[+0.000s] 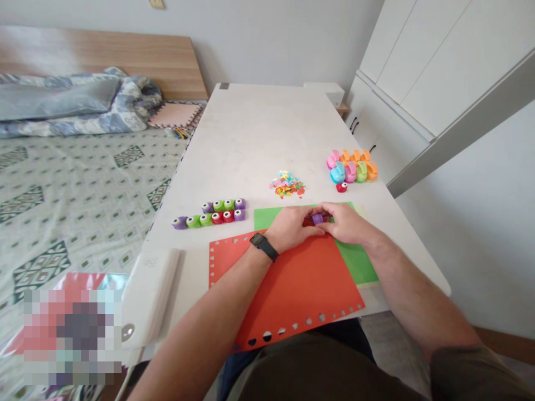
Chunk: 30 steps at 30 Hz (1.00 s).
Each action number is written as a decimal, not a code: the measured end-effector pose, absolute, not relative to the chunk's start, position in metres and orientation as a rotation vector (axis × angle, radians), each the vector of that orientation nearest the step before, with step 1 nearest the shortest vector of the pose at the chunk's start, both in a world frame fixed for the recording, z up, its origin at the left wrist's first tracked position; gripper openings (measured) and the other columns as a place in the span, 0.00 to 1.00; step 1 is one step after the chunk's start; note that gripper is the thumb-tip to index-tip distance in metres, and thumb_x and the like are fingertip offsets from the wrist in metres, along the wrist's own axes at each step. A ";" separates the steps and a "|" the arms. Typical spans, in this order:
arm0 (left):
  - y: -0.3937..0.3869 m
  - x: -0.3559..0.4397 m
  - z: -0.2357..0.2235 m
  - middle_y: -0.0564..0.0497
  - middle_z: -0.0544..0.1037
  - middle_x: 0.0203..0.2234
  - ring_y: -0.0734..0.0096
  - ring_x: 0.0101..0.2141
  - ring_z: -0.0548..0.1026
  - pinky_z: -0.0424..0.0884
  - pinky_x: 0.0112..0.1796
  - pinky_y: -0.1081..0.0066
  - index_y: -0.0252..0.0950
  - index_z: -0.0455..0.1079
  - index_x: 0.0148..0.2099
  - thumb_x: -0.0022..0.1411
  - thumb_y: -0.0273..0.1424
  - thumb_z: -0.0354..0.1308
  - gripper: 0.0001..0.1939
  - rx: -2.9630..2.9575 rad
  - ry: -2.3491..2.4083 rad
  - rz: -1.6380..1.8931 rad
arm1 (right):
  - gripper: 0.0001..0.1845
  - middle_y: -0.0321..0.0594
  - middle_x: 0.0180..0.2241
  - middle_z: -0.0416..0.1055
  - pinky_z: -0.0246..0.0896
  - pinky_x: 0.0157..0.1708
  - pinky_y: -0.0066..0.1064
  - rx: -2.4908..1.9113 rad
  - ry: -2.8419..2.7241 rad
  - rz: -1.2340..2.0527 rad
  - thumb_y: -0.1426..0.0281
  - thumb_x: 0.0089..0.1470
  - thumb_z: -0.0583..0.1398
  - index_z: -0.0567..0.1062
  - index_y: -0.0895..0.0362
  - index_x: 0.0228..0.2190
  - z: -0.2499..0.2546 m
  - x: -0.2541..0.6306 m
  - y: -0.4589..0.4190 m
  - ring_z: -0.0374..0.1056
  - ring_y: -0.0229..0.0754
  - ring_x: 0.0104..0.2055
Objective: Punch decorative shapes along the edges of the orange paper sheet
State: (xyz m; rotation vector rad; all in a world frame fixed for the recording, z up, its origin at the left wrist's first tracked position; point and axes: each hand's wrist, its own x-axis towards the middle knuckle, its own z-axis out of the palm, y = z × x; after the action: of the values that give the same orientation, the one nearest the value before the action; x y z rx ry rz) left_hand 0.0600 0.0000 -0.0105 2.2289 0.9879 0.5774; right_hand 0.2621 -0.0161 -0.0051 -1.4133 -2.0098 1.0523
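Note:
A purple craft punch [318, 219] is pinched between the thumb and fingers of my right hand [345, 223], at the far edge of a red-orange sheet of paper [301, 278]. My left hand [290, 227] is closed on that same edge, its thumb lying on the paper beside the punch; some of its fingertips are hidden. Small shaped holes run along the sheet's left and near edges. Beneath it lies a green sheet [361, 264], partly covered. A pile of colourful paper cutouts [287, 185] sits just beyond my hands.
Two rows of small purple, green and red punches [213, 214] stand to the left. Larger colourful punches [351, 167] are grouped at the right, with one red punch [341, 187] in front. A long white device [152, 295] lies along the left edge of the white table [263, 128].

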 end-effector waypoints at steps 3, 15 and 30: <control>-0.003 0.060 -0.011 0.49 0.82 0.37 0.64 0.37 0.78 0.69 0.38 0.69 0.36 0.76 0.44 0.60 0.45 0.67 0.18 2.258 1.000 0.630 | 0.19 0.39 0.39 0.80 0.68 0.41 0.33 -1.387 -2.021 1.060 0.76 0.49 0.64 0.79 0.57 0.45 -0.004 0.264 -0.016 0.74 0.42 0.38; -0.007 0.048 -0.023 0.46 0.82 0.43 0.61 0.42 0.79 0.72 0.44 0.66 0.37 0.75 0.54 0.64 0.45 0.63 0.22 2.312 1.132 0.637 | 0.19 0.38 0.39 0.78 0.67 0.41 0.35 -1.371 -1.962 1.036 0.67 0.53 0.66 0.77 0.54 0.48 0.000 0.268 -0.015 0.70 0.42 0.36; -0.007 0.045 -0.029 0.47 0.83 0.40 0.64 0.41 0.80 0.73 0.45 0.66 0.36 0.75 0.49 0.68 0.32 0.57 0.10 2.306 1.155 0.712 | 0.21 0.41 0.41 0.77 0.66 0.48 0.37 -1.331 -1.545 1.192 0.58 0.56 0.66 0.75 0.56 0.48 -0.012 0.275 -0.005 0.72 0.44 0.42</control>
State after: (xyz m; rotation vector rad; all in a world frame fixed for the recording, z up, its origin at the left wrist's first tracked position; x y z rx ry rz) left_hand 0.0453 -0.0068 -0.0289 2.3063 1.1546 0.7125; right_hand 0.2754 -0.0052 -0.0118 -1.3313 -1.5447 1.1919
